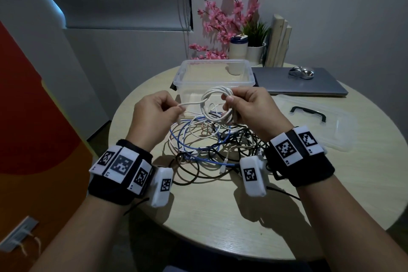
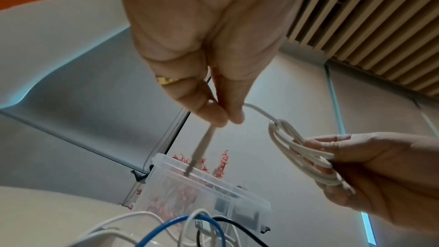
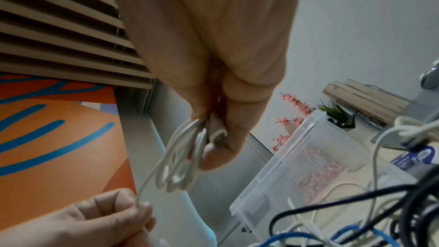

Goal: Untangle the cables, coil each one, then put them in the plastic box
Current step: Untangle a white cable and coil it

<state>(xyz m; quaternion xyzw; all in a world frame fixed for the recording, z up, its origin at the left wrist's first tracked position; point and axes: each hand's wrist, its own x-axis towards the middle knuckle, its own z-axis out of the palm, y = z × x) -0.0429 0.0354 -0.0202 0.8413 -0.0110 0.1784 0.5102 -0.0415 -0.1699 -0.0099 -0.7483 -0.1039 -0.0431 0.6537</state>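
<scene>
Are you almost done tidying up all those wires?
Not nearly. Nothing looks finished: the plastic box looks to have no cables in it. In hand is one white cable: the right hand grips its loops, and the left hand pinches the loose end. Left to do: finish this coil, put it in the box, then untangle and coil the pile of blue, black and white cables on the table.

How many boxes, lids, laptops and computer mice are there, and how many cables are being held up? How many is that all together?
plastic box: 1
lid: 1
laptop: 1
mouse: 1
white cable, held up: 1
Total: 5
</scene>
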